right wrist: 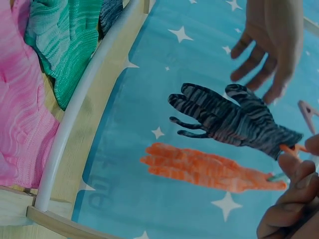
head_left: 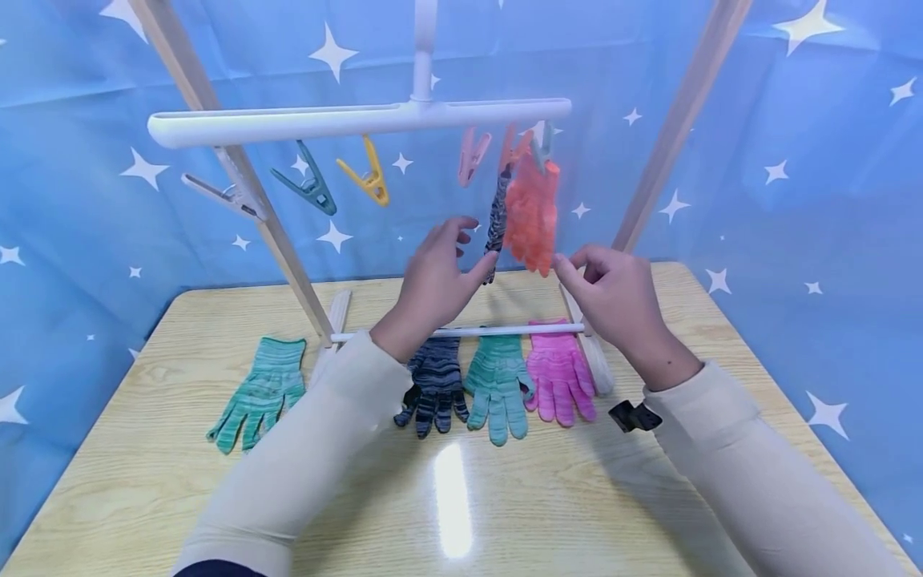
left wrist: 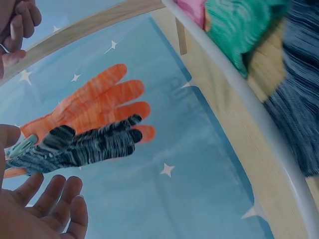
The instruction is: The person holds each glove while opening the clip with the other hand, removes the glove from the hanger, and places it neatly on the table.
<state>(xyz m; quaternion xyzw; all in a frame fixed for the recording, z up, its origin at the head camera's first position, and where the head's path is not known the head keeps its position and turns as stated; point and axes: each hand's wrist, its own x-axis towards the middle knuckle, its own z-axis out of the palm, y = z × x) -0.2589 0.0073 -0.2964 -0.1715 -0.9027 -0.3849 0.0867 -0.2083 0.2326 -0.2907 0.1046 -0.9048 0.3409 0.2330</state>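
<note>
A black-and-grey knit glove (head_left: 497, 212) hangs from an orange clothespin (head_left: 508, 148) on the white hanger bar (head_left: 288, 124). Beside it an orange glove (head_left: 532, 212) hangs from a pale green clothespin (head_left: 542, 144). My left hand (head_left: 440, 272) is raised just left of the dark glove, fingers spread and loosely bent, holding nothing. The right hand (head_left: 613, 296) is to the right of the orange glove, with loosely curled fingers and a gap between thumb and index. Both gloves show fully in the right wrist view, where the right hand (right wrist: 291, 199) is close to their clipped ends.
Pink (head_left: 474, 156), yellow (head_left: 368, 172), green (head_left: 310, 180) and white (head_left: 229, 188) clothespins hang along the bar. On the table lie a green glove (head_left: 263, 389), a dark glove (head_left: 437, 385), a teal glove (head_left: 497, 385) and a pink glove (head_left: 558, 377). Wooden posts (head_left: 678, 120) flank the hanger; a white rod (head_left: 505, 329) crosses low.
</note>
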